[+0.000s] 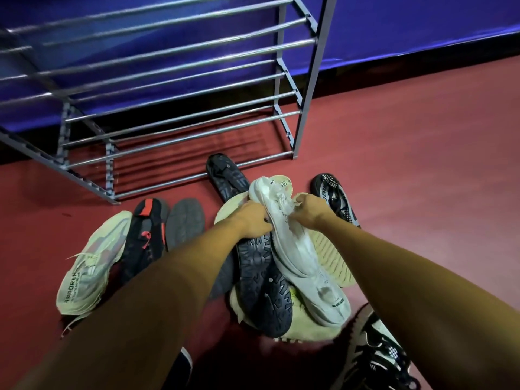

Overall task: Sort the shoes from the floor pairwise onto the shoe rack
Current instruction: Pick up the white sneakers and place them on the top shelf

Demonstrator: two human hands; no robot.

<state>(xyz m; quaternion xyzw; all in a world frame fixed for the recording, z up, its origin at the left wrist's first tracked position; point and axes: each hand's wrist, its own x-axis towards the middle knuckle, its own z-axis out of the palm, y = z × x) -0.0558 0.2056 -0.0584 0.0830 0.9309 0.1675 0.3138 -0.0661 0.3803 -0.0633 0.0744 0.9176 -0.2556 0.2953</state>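
Observation:
A white sneaker (295,249) lies on top of a heap of shoes on the red floor. My right hand (309,211) pinches its laces or tongue. My left hand (251,220) grips its edge beside a dark upturned sole (261,282). Around the heap lie a pale green sneaker (90,266), a black shoe with red marks (146,237), a grey sole (184,222), a black shoe (225,175) and a black-and-white patterned shoe (334,198). The metal shoe rack (174,105) stands behind, its bars bare.
A blue wall (408,26) runs behind the rack. Another black-and-white shoe (380,353) lies at the bottom right near my right arm. Open red floor (422,164) stretches to the right of the rack.

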